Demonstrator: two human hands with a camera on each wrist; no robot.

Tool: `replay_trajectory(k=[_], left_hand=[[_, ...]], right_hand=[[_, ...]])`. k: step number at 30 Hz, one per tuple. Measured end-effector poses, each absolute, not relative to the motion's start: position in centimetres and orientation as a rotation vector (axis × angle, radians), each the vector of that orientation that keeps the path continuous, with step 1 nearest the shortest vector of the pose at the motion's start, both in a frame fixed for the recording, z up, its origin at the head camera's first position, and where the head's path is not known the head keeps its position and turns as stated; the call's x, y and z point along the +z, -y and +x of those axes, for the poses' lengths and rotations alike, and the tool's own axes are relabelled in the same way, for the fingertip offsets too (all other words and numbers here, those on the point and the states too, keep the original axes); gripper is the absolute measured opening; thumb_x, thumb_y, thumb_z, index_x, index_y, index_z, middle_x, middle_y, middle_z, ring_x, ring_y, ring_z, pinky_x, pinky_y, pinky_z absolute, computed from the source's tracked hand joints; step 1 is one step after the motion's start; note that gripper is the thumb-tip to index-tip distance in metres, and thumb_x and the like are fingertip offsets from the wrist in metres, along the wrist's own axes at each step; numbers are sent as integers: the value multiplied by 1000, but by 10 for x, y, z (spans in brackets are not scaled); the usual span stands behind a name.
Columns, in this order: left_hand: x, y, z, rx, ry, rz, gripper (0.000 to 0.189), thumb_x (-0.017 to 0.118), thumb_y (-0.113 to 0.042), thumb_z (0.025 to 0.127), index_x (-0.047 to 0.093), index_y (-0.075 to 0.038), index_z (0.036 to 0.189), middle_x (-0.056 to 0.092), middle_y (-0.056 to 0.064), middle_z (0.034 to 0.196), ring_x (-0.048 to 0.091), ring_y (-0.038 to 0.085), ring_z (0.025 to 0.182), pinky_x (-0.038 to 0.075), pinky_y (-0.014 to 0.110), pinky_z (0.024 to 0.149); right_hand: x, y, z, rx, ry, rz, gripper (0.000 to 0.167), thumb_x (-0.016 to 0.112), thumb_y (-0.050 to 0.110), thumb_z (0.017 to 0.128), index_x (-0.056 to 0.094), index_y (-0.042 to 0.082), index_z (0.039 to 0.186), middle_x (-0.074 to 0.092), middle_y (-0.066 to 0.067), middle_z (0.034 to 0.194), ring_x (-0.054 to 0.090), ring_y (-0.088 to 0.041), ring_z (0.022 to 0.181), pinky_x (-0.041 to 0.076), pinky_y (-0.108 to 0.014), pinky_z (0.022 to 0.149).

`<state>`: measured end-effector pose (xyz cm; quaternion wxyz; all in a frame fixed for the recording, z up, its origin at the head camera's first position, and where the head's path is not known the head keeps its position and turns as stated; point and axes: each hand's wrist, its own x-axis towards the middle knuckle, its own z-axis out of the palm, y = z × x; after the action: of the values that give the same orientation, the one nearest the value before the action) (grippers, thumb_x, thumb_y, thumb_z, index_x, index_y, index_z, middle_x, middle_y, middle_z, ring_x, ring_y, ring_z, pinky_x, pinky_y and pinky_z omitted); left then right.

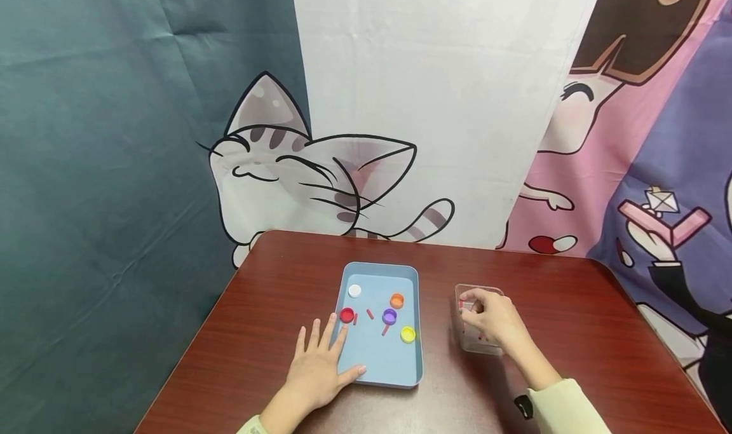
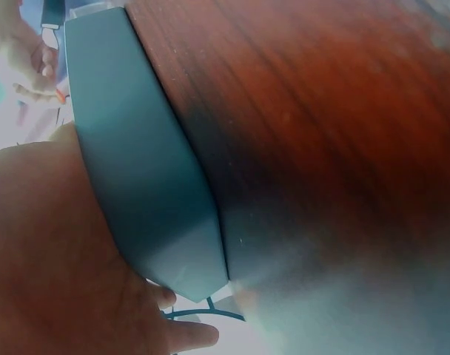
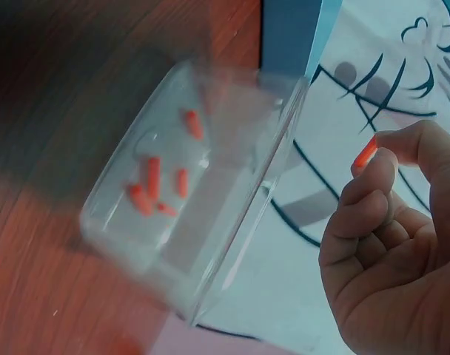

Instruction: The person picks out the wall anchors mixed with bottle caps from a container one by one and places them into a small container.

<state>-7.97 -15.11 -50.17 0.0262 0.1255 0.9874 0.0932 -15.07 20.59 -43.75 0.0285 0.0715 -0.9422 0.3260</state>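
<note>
Between the thumb and a fingertip, my right hand pinches a small red stick. That hand is over a clear plastic box with several more red sticks inside. My left hand, fingers spread, rests at the left side of a light blue tray. Three red sticks lie in the tray, among a white cap, a red cap, an orange cap, a purple cap and a yellow cap.
Tray and box stand side by side on a reddish-brown wooden table, the box to the right. Behind the table's far edge hangs a cloth backdrop with cartoon figures.
</note>
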Motion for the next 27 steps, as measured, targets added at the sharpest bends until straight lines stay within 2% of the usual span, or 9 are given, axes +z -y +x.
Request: replay_trajectory(k=[5,10,21,27], left_hand=[[-503,151,-80,288,-3053,387,91,41,-80,91,40,-17,157,21,11,168,20,47,151,10,66,119],[-503,151,-80,295,-3055,390,91,41,-80,91,41,-17,157,21,11,168,20,47,151,10,66,119],[-504,151,-81,267,-3066,388,91,41,-80,91,41,-18,157,21,11,168,21,47,151,11,65,119],[-503,150,-81,264,-3062,385,91,41,-80,91,42,-17,156,21,11,168,21,47,151,11,66,119]], right_hand=[[-441,-221,-150,947,2908,204,20,74,15,84,74,10,103,59,6,68,54,-11,59,42,-29,55],[-444,-231,-148,921,2926,177,20,74,16,84,74,10,103,58,4,69,51,-12,62,40,-29,55],[-453,-243,-152,913,2954,173,26,72,15,87,72,5,110,59,2,74,50,-14,65,40,-30,55],[-455,-234,-154,967,2938,187,27,74,15,87,72,5,111,58,3,70,51,-14,61,40,-30,54]])
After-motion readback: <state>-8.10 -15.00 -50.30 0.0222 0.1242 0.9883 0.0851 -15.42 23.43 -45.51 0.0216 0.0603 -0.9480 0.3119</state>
